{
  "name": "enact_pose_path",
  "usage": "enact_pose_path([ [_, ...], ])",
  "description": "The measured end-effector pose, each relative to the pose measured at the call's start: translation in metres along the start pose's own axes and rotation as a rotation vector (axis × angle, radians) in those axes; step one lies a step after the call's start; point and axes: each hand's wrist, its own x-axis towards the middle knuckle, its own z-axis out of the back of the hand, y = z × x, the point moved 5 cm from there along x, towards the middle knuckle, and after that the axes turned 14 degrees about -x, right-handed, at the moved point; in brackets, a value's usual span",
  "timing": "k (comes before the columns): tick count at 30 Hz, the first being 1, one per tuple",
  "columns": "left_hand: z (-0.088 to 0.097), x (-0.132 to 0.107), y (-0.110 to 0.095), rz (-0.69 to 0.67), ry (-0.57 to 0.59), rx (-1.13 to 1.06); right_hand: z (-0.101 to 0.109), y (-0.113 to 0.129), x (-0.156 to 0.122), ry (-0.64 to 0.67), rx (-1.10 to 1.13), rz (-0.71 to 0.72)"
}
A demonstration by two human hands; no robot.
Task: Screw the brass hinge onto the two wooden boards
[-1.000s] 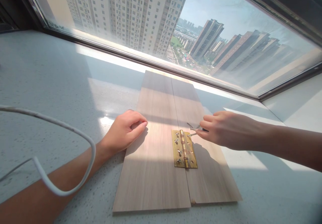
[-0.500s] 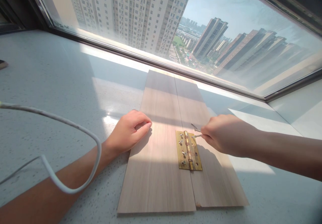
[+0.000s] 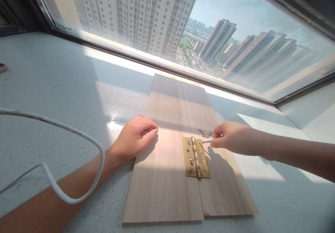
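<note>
Two long wooden boards (image 3: pixel 162 177) lie side by side on a pale speckled sill. A brass hinge (image 3: pixel 195 157) spans their seam, with screws in its left leaf. My left hand (image 3: pixel 134 137) rests on the left board's edge, fingers curled and pressing down. My right hand (image 3: pixel 230 138) pinches a screw (image 3: pixel 206 142) by its head, its tip pointing at the hinge's top right corner. A few loose screws (image 3: pixel 205 133) lie on the right board just above the hinge.
A white cable (image 3: pixel 78 138) loops over my left forearm and the sill at the left. The window frame (image 3: pixel 157 63) runs along the far edge, with tall buildings beyond the glass. A small dark object (image 3: pixel 2 67) sits at the far left edge.
My right hand has drawn back slightly from the loose screws and now holds one screw pinched near the hinge's top right corner. The left hand has stayed put.
</note>
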Motion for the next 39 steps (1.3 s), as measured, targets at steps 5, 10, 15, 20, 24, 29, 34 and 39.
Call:
enact_pose_path([
  [5, 0.000, -0.001, 0.001, 0.022, -0.007, -0.002, 0.008, 0.014, -0.012, -0.214, -0.334, 0.313],
  [10, 0.001, 0.000, 0.001, 0.025, -0.006, -0.008, 0.006, 0.021, -0.023, -0.359, -0.838, 0.766],
  [15, 0.001, 0.000, 0.000, 0.034, -0.005, -0.013, 0.009, 0.011, -0.026, -0.700, -0.998, 0.894],
  [20, 0.000, 0.000, 0.001, 0.027, -0.001, -0.012, 0.001, 0.019, -0.027, -0.701, -1.081, 0.889],
  [24, 0.001, -0.001, 0.001, 0.021, 0.001, -0.010, -0.001, 0.034, -0.025, -0.482, -1.136, 0.760],
  [29, 0.001, -0.001, 0.001, 0.031, 0.000, -0.017, 0.003, 0.040, -0.021, -0.375, -0.994, 0.667],
  [34, 0.001, 0.000, 0.003, 0.036, -0.002, -0.023, 0.004, 0.024, -0.011, -0.294, -0.771, 0.450],
  [39, 0.001, 0.000, 0.002, 0.023, -0.007, -0.018, 0.006, 0.018, -0.004, -0.182, -0.488, 0.170],
])
